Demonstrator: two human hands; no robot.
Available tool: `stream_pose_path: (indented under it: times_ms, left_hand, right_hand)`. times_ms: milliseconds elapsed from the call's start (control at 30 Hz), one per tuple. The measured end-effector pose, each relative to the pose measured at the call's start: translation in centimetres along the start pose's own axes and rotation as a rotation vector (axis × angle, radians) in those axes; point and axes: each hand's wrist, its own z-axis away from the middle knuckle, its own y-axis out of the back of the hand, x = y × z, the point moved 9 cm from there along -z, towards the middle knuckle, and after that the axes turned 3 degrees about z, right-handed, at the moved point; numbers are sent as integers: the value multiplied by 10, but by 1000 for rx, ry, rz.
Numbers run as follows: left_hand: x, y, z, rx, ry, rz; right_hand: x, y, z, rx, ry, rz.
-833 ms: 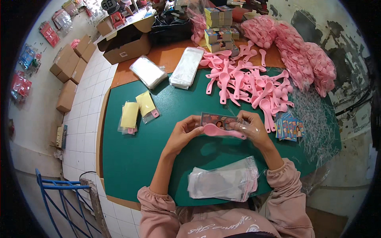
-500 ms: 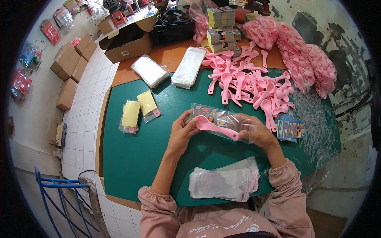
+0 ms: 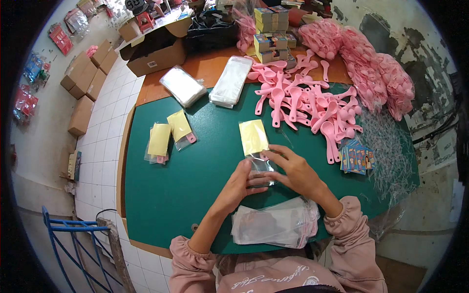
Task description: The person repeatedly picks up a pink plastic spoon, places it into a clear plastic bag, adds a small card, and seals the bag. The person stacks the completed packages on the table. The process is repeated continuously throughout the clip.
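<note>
A clear plastic bag (image 3: 261,165) stands out in front of me on the green table, its yellow card (image 3: 253,137) facing up. A bit of pink spoon shows through the plastic by my right fingertips; the rest is hidden beneath the card. My left hand (image 3: 240,181) holds the bag's near end at its left side, thumb above and fingers partly seen through the film. From the right, my right hand (image 3: 297,172) grips the same end, fingers bent over it. Close to me lies a fanned stack of clear bags (image 3: 273,224).
Filled bags with yellow cards (image 3: 159,140) lie at left. Beyond are two stacks of clear bags (image 3: 229,80), a heap of pink spoons (image 3: 317,105), and bundled cards (image 3: 271,44). Loose blue cards (image 3: 358,158) and plastic strips (image 3: 391,156) cover the right side. Bagged spoons (image 3: 364,63) stand behind.
The bag has been turned over and upright: the pink spoon and printed card faced up before, now the yellow side does. Both hands have shifted to its near end.
</note>
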Motion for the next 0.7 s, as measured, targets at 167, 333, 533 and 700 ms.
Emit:
stream_pose_path:
  times_ms: [167, 333, 533, 700]
  left_hand:
    - [4, 13, 7, 69, -64, -201]
    - [6, 19, 12, 75, -53, -295]
    - [8, 12, 12, 29, -76, -273]
    - [3, 11, 8, 36, -41, -47]
  right_hand:
    - [-19, -4, -1, -73, 85, 96]
    - [-33, -23, -5, -104, 118, 15]
    - [-33, -33, -8, -166, 109, -73]
    - [-37, -37, -4, -101, 198, 89]
